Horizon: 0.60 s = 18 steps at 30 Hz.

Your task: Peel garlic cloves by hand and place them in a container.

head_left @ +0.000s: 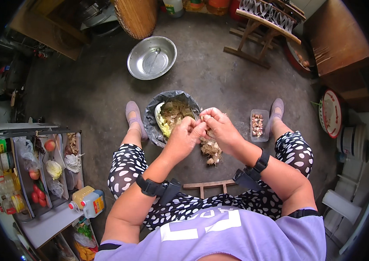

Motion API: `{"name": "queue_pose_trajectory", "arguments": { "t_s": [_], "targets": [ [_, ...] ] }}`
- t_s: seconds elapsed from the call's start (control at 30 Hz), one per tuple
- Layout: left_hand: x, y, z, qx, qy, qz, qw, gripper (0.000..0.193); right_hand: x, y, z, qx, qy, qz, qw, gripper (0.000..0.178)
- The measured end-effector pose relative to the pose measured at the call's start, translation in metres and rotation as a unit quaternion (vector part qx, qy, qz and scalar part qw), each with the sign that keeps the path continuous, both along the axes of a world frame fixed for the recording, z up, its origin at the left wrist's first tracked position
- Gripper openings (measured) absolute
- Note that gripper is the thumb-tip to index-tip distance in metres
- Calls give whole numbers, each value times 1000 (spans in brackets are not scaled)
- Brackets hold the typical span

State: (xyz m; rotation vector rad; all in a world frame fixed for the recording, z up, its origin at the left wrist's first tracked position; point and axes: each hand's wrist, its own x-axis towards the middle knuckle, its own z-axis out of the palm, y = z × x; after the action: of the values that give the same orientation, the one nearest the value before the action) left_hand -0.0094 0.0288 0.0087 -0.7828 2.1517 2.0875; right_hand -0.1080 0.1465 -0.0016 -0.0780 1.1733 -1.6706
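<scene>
My left hand and my right hand meet in front of me, fingertips pinched together around a small piece of garlic that they mostly hide. Just below them on the floor lies a pile of garlic bulbs with dry, stringy roots. Left of the hands stands a bin lined with a black bag; dry roots and stems and pale yellow-green leaves fill it. To the right, a clear plastic box holds separated garlic cloves, close to my right foot.
A metal basin sits on the floor ahead. Beyond it are a round wooden board and a folding stool. A rack of vegetables and jugs stand at left, an enamel basin at right. A wooden bar lies between my legs.
</scene>
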Motion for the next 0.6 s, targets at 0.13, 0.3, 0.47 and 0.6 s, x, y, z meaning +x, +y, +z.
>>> {"name": "queue_pose_trajectory", "arguments": {
  "t_s": [0.13,0.3,0.47,0.6],
  "targets": [
    [-4,7,18,-259,-17,-73,963,28,8,-2,9,45,151,-34,987,13],
    [-1,10,9,-287,115,-84,947,16,9,-4,6,41,160,-28,986,13],
    [0,6,21,-98,102,-135,981,19,6,-7,1,41,140,-47,988,14],
    [4,-6,25,260,55,-30,964,27,-12,-4,-7,92,37,-86,991,13]
  ]
}}
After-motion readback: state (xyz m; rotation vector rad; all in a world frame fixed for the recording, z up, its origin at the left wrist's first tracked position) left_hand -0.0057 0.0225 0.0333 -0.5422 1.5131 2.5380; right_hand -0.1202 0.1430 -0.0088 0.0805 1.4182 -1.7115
